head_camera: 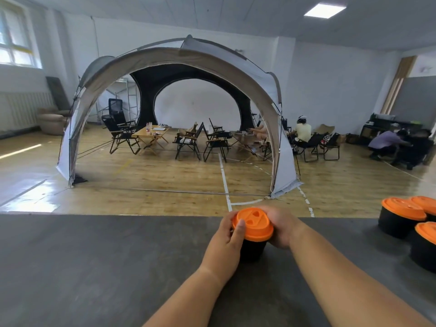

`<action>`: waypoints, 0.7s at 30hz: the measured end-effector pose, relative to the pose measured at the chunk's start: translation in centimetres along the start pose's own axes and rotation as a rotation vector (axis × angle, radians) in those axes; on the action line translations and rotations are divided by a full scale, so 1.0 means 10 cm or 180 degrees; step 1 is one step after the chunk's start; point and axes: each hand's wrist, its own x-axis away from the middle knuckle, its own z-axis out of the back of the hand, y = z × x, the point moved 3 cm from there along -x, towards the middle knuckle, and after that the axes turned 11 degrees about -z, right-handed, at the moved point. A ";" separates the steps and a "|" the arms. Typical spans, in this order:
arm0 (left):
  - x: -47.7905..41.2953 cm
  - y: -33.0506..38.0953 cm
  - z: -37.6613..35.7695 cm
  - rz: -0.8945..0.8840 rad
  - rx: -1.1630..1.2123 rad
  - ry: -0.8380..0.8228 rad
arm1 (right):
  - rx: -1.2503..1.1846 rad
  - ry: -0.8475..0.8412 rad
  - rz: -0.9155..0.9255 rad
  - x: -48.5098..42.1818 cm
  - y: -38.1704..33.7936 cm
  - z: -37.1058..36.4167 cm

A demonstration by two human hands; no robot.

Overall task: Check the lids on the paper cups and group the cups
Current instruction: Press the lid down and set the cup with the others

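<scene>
Cup (pixel 253 250) sits near table (pixel 94 267) edge, left hand (pixel 226 234), right hand (pixel 283 230) gripping.

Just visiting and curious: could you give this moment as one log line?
left hand grips orange lid | right hand holds black cup | three lidded cups grouped at right

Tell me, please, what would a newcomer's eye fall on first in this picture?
Probably the black cup with its orange lid, gripped by the left hand and right hand at the middle of the grey table. Three more orange-lidded cups cluster at the table's right edge, and a large arched tent fills the hall behind.
</scene>
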 end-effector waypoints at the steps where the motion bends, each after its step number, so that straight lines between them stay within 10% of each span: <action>1: -0.01 -0.01 0.00 -0.0017 -0.0009 -0.0004 | -0.0020 -0.0014 -0.0033 0.01 0.02 0.00; 21: 0.01 0.01 -0.05 -0.0099 -0.0179 -0.0001 | -0.0079 0.0873 0.0986 0.10 0.37 -0.01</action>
